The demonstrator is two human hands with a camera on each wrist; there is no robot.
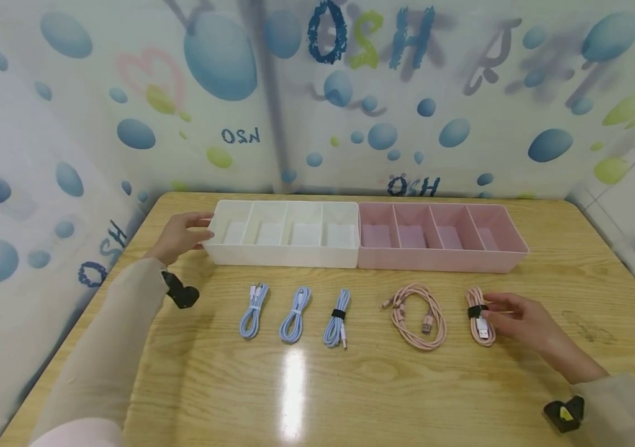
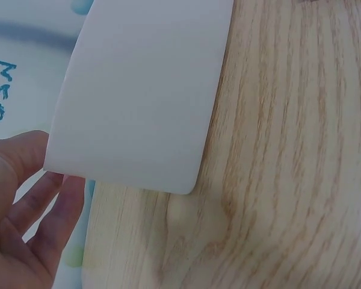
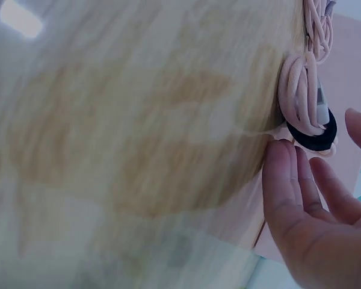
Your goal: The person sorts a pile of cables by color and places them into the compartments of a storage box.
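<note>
My left hand (image 1: 202, 228) rests with straight fingers against the left end wall of a white divided tray (image 1: 222, 251); the left wrist view shows the fingers (image 2: 45, 201) beside that wall (image 2: 138, 96). My right hand (image 1: 490, 309) reaches a bundled pink cable (image 1: 480, 323) bound with a black strap. Its fingertips (image 3: 283, 153) touch the bundle (image 3: 301, 96) at the strap, and the thumb stands a little apart. The cable lies flat on the table.
A pink divided tray (image 1: 440, 264) adjoins the white one on its right. In front lie three bundled blue cables (image 1: 293, 313) and a loose pink coil (image 1: 419, 315). Printed curtain walls close in the wooden table (image 1: 351, 385) on three sides.
</note>
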